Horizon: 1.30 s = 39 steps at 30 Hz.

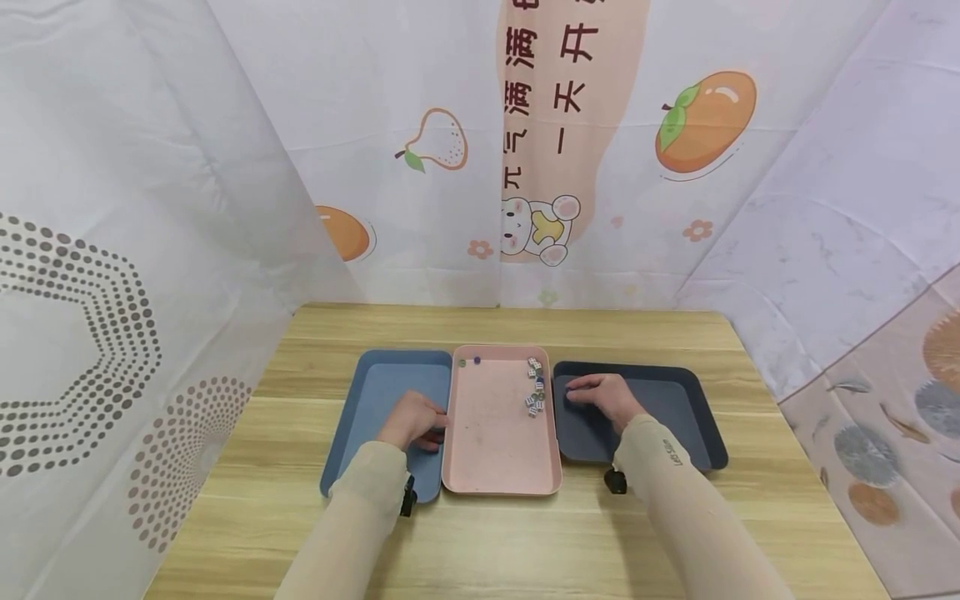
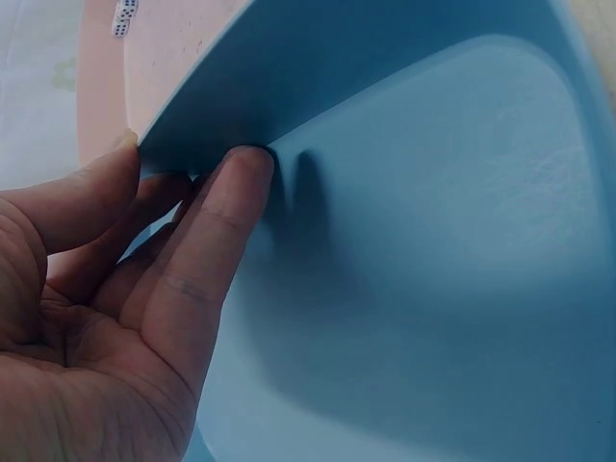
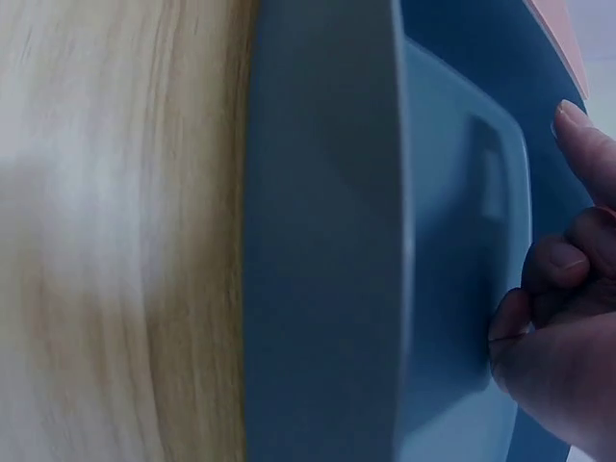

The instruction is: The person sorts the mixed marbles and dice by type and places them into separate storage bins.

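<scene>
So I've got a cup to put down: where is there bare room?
Bare wood lies behind the trays and in front, between the sleeves. The pink tray's left half is bare; dice crowd its right edge. Each hand rests in a blue tray.

Printed in brown on the peach banner of the backdrop curtain: a vertical column of Chinese characters, with 元气满满 legible at left and 一天开 at right; upper characters cut off by the frame edge. Printed on the right sleeve near the wrist: small dark lettering, too small to read. Marked on the dice in the pink tray: pips only, counts not legible.
</scene>
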{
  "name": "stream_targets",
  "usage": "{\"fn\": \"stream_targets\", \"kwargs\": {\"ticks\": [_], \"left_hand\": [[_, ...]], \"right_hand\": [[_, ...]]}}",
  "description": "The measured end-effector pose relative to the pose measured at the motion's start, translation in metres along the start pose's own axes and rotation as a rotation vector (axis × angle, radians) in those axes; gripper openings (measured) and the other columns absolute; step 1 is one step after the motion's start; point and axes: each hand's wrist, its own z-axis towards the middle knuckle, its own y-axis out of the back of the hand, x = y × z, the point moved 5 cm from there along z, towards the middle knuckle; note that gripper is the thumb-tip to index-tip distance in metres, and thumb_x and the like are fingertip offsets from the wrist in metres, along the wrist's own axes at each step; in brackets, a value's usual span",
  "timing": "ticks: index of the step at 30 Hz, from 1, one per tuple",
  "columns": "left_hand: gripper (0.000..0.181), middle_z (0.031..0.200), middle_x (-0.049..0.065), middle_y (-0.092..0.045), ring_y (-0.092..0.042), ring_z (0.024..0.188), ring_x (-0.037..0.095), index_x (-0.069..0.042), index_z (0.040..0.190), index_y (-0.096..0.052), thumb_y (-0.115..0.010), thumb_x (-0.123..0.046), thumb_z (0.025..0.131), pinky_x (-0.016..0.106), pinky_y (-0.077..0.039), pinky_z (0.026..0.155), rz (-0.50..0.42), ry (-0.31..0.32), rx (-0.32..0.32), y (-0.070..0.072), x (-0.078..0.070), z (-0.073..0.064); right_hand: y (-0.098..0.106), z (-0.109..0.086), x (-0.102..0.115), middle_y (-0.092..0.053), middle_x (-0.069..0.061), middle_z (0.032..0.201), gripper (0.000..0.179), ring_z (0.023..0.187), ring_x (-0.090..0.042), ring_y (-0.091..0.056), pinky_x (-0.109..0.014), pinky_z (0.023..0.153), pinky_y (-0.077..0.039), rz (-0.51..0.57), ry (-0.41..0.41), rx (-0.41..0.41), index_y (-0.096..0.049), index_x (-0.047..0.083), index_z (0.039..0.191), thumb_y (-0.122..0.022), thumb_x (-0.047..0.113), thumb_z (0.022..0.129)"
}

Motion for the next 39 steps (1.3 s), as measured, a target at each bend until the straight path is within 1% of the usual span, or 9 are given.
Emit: {"fn": "stream_targets", "kwargs": {"ticks": [6, 13, 17, 21, 26, 33, 39], "left_hand": [[0.024, 0.085, 0.012, -0.074, -0.072, 0.068, 0.019, 0.006, 0.115, -0.074, -0.073, -0.005, 0.093, 0.035, -0.062, 0.060, 0.014, 0.008, 0.006, 0.001, -0.001, -0.002], [0.023, 0.085, 0.012, -0.073, -0.072, 0.069, 0.020, 0.004, 0.114, -0.075, -0.074, -0.007, 0.093, 0.035, -0.062, 0.061, 0.019, 0.023, 0.009, 0.002, 0.000, 0.002], [0.024, 0.086, 0.012, -0.073, -0.072, 0.069, 0.020, 0.004, 0.114, -0.075, -0.074, -0.008, 0.093, 0.036, -0.062, 0.061, 0.025, 0.021, 0.016, 0.002, -0.001, 0.003], [0.024, 0.087, 0.011, -0.073, -0.072, 0.069, 0.020, 0.004, 0.114, -0.075, -0.074, -0.008, 0.093, 0.035, -0.062, 0.060, 0.032, 0.015, 0.023, 0.001, -0.001, 0.004], [0.025, 0.087, 0.012, -0.074, -0.073, 0.070, 0.021, 0.004, 0.115, -0.074, -0.074, -0.008, 0.093, 0.036, -0.062, 0.060, 0.028, 0.010, 0.020, 0.002, -0.001, 0.003], [0.025, 0.087, 0.012, -0.074, -0.073, 0.070, 0.021, 0.004, 0.116, -0.074, -0.074, -0.007, 0.093, 0.036, -0.062, 0.061, 0.023, 0.014, 0.017, 0.001, -0.001, 0.002], [0.024, 0.087, 0.011, -0.074, -0.073, 0.070, 0.020, 0.004, 0.115, -0.075, -0.074, -0.008, 0.094, 0.035, -0.062, 0.062, 0.029, 0.003, 0.021, 0.002, -0.001, -0.001]], "right_hand": [[-0.002, 0.001, 0.002, -0.065, -0.015, 0.136, 0.028, 0.123, -0.030, -0.059, -0.049, 0.109, -0.043, -0.011, 0.001, -0.006, -0.077, 0.004, 0.117, -0.078, 0.015, 0.091], [-0.004, 0.006, -0.001, -0.065, -0.018, 0.135, 0.026, 0.124, -0.033, -0.058, -0.050, 0.109, -0.043, -0.021, -0.002, -0.014, -0.078, 0.003, 0.114, -0.079, 0.013, 0.090], [-0.006, 0.008, -0.002, -0.063, -0.019, 0.137, 0.026, 0.129, -0.035, -0.055, -0.053, 0.112, -0.040, -0.022, -0.019, -0.025, -0.077, 0.003, 0.114, -0.079, 0.012, 0.090], [-0.008, 0.007, -0.001, -0.064, -0.019, 0.136, 0.027, 0.132, -0.037, -0.052, -0.055, 0.114, -0.038, -0.028, -0.028, -0.033, -0.077, 0.001, 0.114, -0.079, 0.009, 0.089], [-0.012, 0.007, -0.001, -0.065, -0.020, 0.133, 0.027, 0.131, -0.038, -0.054, -0.056, 0.113, -0.039, -0.070, -0.030, -0.039, -0.076, 0.000, 0.116, -0.077, 0.006, 0.089], [-0.015, 0.009, -0.002, -0.064, -0.022, 0.133, 0.024, 0.131, -0.039, -0.053, -0.056, 0.113, -0.039, -0.131, -0.034, -0.060, -0.077, 0.000, 0.112, -0.077, 0.003, 0.088], [-0.016, 0.008, -0.001, -0.065, -0.023, 0.131, 0.023, 0.127, -0.039, -0.056, -0.055, 0.110, -0.042, -0.146, -0.042, -0.069, -0.077, 0.000, 0.111, -0.076, 0.001, 0.088]]}}
